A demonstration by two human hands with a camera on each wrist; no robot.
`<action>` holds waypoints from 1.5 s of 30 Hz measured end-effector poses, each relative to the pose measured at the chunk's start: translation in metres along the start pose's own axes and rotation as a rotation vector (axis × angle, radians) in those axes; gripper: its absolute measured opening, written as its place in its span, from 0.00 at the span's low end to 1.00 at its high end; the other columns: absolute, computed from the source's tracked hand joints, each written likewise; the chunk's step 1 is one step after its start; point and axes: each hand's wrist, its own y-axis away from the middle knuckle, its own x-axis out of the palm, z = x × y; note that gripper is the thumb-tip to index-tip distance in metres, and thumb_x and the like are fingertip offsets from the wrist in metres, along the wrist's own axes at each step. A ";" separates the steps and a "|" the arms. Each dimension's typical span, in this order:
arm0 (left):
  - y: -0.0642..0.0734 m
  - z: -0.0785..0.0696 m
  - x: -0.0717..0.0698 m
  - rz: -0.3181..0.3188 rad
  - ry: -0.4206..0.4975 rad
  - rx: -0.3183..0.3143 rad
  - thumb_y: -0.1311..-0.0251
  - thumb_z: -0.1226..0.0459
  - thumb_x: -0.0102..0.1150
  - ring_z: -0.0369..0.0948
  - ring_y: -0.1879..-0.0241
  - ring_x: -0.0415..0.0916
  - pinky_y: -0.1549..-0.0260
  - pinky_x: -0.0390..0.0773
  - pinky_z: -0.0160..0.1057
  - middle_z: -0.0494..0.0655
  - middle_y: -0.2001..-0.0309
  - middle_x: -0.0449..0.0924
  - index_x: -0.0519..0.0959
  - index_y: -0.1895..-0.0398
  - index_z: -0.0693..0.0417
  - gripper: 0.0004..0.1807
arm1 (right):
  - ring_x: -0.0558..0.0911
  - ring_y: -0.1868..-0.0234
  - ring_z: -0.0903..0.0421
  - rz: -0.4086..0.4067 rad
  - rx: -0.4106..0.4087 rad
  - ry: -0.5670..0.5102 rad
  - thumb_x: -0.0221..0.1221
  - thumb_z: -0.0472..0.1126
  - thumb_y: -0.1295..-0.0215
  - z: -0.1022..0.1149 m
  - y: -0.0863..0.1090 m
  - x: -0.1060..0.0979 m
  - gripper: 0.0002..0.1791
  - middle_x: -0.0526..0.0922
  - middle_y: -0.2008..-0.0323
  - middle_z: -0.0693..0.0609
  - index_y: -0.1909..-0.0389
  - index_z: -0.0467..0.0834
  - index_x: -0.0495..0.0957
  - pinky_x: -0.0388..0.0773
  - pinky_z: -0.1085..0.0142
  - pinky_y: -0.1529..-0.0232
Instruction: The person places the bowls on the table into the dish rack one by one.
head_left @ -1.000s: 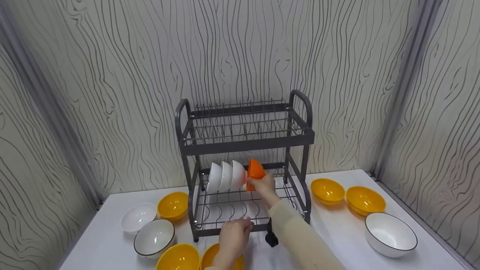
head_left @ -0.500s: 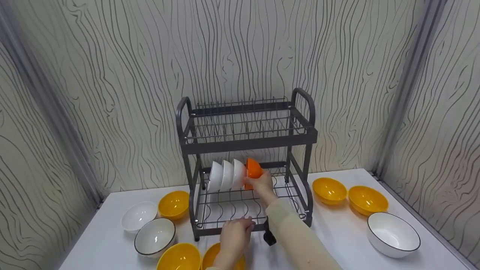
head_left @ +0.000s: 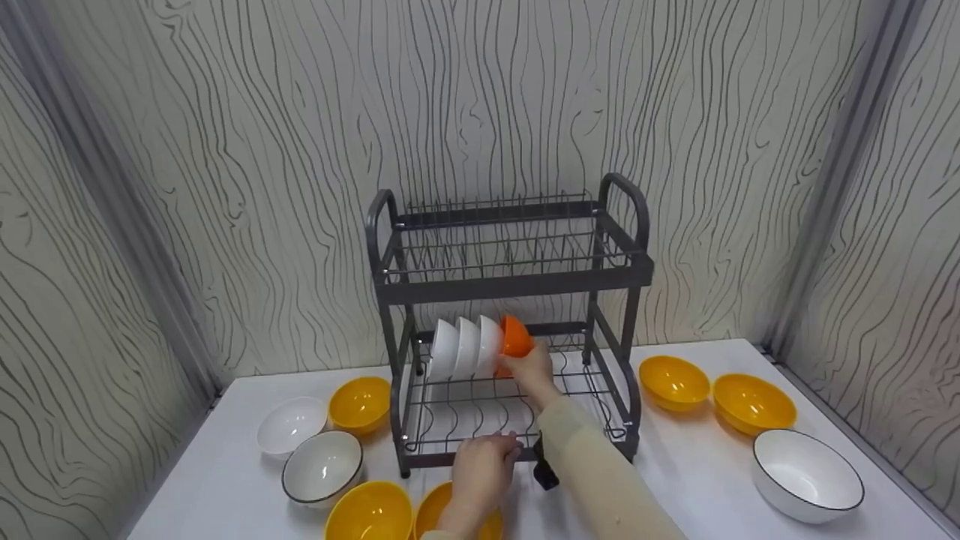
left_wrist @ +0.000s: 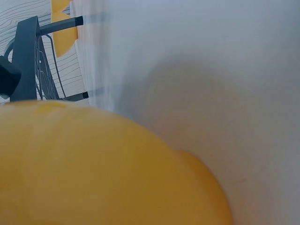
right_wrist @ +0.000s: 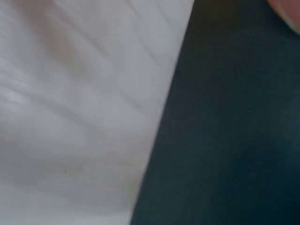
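Observation:
In the head view my right hand (head_left: 532,371) grips an orange bowl (head_left: 515,335) tipped on its side on the lower tier of a dark dish rack (head_left: 517,287). Just left of it, three white bowls (head_left: 466,349) stand on edge in a row. My left hand (head_left: 482,472) is at the rack's front bar, fingers loosely bent, above a yellow bowl (head_left: 431,510); whether it touches the bar cannot be told. A yellow bowl (left_wrist: 93,164) fills the near part of the left wrist view. The right wrist view shows a dark surface (right_wrist: 225,117) close up, with a fingertip at its corner.
At left on the white table (head_left: 202,480) are two white bowls, one dark-rimmed (head_left: 322,466), and yellow bowls (head_left: 360,405). Two yellow bowls (head_left: 673,382) and a dark-rimmed white bowl (head_left: 806,476) stand at right. The rack's upper tier (head_left: 502,247) has wire slots.
The orange bowl in my right hand has shifted slightly left, closer to the white bowls. My left hand stays by the front bar. The whole head view has drifted a little.

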 end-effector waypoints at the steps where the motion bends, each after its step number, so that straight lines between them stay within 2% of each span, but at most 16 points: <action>1: 0.000 0.000 0.000 0.002 0.005 -0.002 0.44 0.61 0.60 0.37 0.58 0.81 0.57 0.76 0.41 0.35 0.60 0.85 0.84 0.70 0.40 0.04 | 0.74 0.49 0.45 0.005 0.001 -0.007 0.63 0.38 0.47 -0.001 0.000 0.000 0.34 0.71 0.46 0.37 0.42 0.34 0.58 0.73 0.54 0.43; 9: 0.000 0.000 -0.002 0.012 0.014 -0.008 0.43 0.60 0.59 0.38 0.57 0.81 0.56 0.76 0.41 0.35 0.59 0.85 0.84 0.69 0.40 0.05 | 0.73 0.49 0.47 0.047 0.004 -0.042 0.63 0.40 0.48 -0.005 -0.001 -0.003 0.35 0.71 0.46 0.39 0.42 0.35 0.58 0.72 0.55 0.43; 17: 0.003 0.002 0.000 -0.060 -0.028 0.047 0.45 0.60 0.61 0.36 0.58 0.82 0.62 0.75 0.37 0.33 0.62 0.85 0.85 0.70 0.40 0.04 | 0.72 0.46 0.44 0.111 0.011 0.024 0.64 0.44 0.46 -0.002 0.000 -0.013 0.36 0.70 0.46 0.36 0.42 0.32 0.59 0.67 0.50 0.39; 20: 0.003 0.001 0.000 -0.038 -0.029 0.030 0.45 0.60 0.61 0.36 0.57 0.81 0.61 0.75 0.38 0.34 0.60 0.85 0.84 0.70 0.40 0.04 | 0.70 0.42 0.42 0.146 0.047 0.032 0.62 0.46 0.44 -0.002 0.000 -0.018 0.36 0.68 0.42 0.36 0.40 0.33 0.59 0.63 0.47 0.36; 23: 0.003 0.000 -0.001 0.010 -0.012 -0.003 0.44 0.60 0.60 0.37 0.56 0.81 0.59 0.75 0.39 0.34 0.59 0.85 0.84 0.70 0.39 0.04 | 0.67 0.39 0.41 0.166 0.075 0.033 0.60 0.48 0.43 -0.003 0.000 -0.023 0.38 0.65 0.38 0.35 0.37 0.33 0.57 0.61 0.45 0.35; 28: 0.001 -0.001 -0.002 0.049 -0.001 -0.029 0.43 0.60 0.59 0.38 0.54 0.80 0.57 0.75 0.40 0.35 0.57 0.84 0.84 0.69 0.40 0.05 | 0.68 0.39 0.40 0.177 0.074 0.044 0.58 0.49 0.41 -0.005 0.002 -0.030 0.37 0.65 0.38 0.34 0.37 0.33 0.57 0.64 0.44 0.37; 32: 0.000 -0.002 -0.004 0.060 -0.005 -0.035 0.43 0.59 0.58 0.39 0.53 0.80 0.57 0.74 0.40 0.36 0.56 0.84 0.84 0.67 0.41 0.06 | 0.70 0.42 0.40 0.178 0.032 0.064 0.57 0.48 0.39 -0.004 0.003 -0.035 0.34 0.67 0.41 0.34 0.39 0.32 0.59 0.68 0.46 0.41; 38: -0.001 -0.002 -0.005 0.073 -0.014 -0.032 0.42 0.59 0.58 0.40 0.53 0.80 0.53 0.75 0.43 0.37 0.55 0.84 0.84 0.65 0.41 0.06 | 0.68 0.39 0.39 0.164 -0.027 0.097 0.56 0.47 0.38 0.001 0.011 -0.048 0.32 0.65 0.39 0.33 0.40 0.32 0.61 0.67 0.46 0.39; 41: 0.000 -0.001 -0.005 0.064 -0.013 -0.020 0.42 0.59 0.58 0.40 0.54 0.80 0.53 0.75 0.44 0.38 0.56 0.84 0.84 0.64 0.42 0.06 | 0.70 0.41 0.40 0.151 -0.055 0.127 0.56 0.47 0.38 0.003 0.016 -0.054 0.30 0.67 0.40 0.34 0.42 0.32 0.64 0.69 0.47 0.41; 45: 0.001 -0.001 -0.004 0.078 0.000 -0.045 0.42 0.59 0.58 0.39 0.58 0.79 0.56 0.75 0.42 0.38 0.59 0.85 0.84 0.62 0.42 0.08 | 0.72 0.43 0.43 0.127 -0.114 0.191 0.56 0.47 0.37 0.003 0.022 -0.064 0.27 0.71 0.43 0.35 0.44 0.33 0.68 0.72 0.49 0.44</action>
